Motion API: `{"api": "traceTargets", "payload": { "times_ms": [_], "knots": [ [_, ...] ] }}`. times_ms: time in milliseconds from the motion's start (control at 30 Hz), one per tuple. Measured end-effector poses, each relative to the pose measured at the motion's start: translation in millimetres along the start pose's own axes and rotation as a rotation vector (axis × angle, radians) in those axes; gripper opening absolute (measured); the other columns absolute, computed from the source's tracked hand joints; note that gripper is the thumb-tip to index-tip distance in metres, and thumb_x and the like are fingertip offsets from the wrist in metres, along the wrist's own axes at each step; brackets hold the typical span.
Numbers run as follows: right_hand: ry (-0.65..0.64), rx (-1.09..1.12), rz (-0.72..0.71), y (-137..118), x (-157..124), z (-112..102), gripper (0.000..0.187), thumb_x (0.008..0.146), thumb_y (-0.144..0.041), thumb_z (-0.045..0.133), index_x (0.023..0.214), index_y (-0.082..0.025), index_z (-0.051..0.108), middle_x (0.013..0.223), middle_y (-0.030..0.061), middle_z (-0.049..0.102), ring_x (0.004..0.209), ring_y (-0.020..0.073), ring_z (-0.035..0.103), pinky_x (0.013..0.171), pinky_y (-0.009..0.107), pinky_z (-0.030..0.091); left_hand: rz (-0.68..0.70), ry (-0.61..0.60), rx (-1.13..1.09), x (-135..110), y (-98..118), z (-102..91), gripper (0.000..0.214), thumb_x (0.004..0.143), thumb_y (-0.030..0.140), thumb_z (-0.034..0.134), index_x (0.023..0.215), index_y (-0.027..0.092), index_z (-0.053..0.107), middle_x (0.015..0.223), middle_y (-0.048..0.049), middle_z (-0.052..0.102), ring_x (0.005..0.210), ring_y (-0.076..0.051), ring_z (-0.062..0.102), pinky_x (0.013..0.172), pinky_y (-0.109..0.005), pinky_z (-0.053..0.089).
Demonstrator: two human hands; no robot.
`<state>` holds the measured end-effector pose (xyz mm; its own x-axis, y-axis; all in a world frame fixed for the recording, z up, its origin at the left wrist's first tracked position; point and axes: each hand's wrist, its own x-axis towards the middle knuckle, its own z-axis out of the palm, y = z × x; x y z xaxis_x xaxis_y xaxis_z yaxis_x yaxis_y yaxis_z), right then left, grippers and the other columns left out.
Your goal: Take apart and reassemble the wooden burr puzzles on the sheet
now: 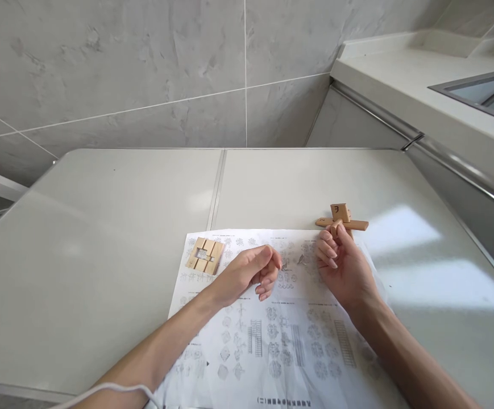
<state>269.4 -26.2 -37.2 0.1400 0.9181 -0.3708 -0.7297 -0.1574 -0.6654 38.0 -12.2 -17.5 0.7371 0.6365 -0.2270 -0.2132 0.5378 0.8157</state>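
Observation:
My right hand [349, 272], palm turned up, pinches a wooden burr puzzle [341, 213] between thumb and fingers. Several rounded wooden bars cross in it, and dark marks show on the top bar and the left end. To its left, my left hand [250, 272] hovers over the printed sheet [255, 386] with fingers loosely curled in and the thumb against the index finger; nothing shows in them. Beyond the left wrist, a flat square of notched wooden pieces [195, 263] lies on the sheet's far left corner, with openings in its middle.
The crinkled sheet, covered in small puzzle diagrams, lies on a glossy white table [123, 227] with a seam across it. A white cable [114, 387] passes over the left forearm. Grey tiled wall [165, 57] stands behind; a white counter [409, 68] rises at right.

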Motion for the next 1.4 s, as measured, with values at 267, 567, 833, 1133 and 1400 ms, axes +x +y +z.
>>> {"api": "traceTargets", "payload": {
  "times_ms": [267, 567, 833, 1133, 1400],
  "knots": [
    [-0.034, 0.056, -0.007, -4, 6, -7, 0.032, 0.087, -0.038, 0.091, 0.092, -0.023, 0.062, 0.075, -0.0063, 0.049, 0.05, 0.0048, 0.039, 0.039, 0.015, 0.041, -0.01, 0.009, 0.019, 0, -1, -0.1, 0.051, 0.099, 0.069, 0.062, 0.094, 0.018, 0.059, 0.065, 0.0065, 0.048, 0.049, -0.008, 0.038, 0.051, -0.023, 0.044],
    [-0.051, -0.048, 0.039, 3, -1, 7, 0.041, 0.087, -0.059, 0.085, 0.091, -0.023, 0.064, 0.07, -0.0061, 0.046, 0.047, 0.0071, 0.034, 0.035, 0.02, 0.032, -0.012, 0.027, 0.037, 0, 2, 2.3, 0.053, 0.097, 0.071, 0.064, 0.093, 0.019, 0.059, 0.064, 0.0065, 0.048, 0.049, -0.008, 0.037, 0.05, -0.024, 0.043],
    [-0.238, -0.362, 0.068, 7, -13, 19, 0.04, 0.089, -0.051, 0.084, 0.077, -0.022, 0.059, 0.067, -0.0033, 0.051, 0.053, 0.0111, 0.04, 0.043, 0.024, 0.031, 0.027, 0.0, 0.199, -6, 9, 9.6, 0.043, 0.11, 0.053, 0.052, 0.088, 0.017, 0.062, 0.064, 0.003, 0.051, 0.053, -0.011, 0.044, 0.058, -0.027, 0.044],
    [-0.252, -0.319, 0.138, 8, -9, 16, 0.038, 0.087, -0.05, 0.086, 0.083, -0.022, 0.06, 0.074, -0.0027, 0.054, 0.057, 0.0112, 0.045, 0.047, 0.024, 0.033, 0.343, 0.439, 1.17, -46, 55, -14.0, 0.028, 0.108, 0.041, 0.057, 0.092, 0.022, 0.068, 0.091, -0.0046, 0.069, 0.082, -0.019, 0.062, 0.069, -0.028, 0.049],
    [-0.281, -0.293, 0.154, 8, -9, 17, 0.036, 0.09, -0.048, 0.085, 0.084, -0.02, 0.062, 0.076, -0.0026, 0.055, 0.06, 0.01, 0.047, 0.051, 0.023, 0.035, 0.222, 0.195, 1.563, -80, 69, -67.8, 0.071, 0.086, 0.052, 0.087, 0.146, 0.03, 0.057, 0.148, -0.0088, 0.064, 0.141, -0.033, 0.053, 0.116, -0.051, 0.048]
  ]
}}
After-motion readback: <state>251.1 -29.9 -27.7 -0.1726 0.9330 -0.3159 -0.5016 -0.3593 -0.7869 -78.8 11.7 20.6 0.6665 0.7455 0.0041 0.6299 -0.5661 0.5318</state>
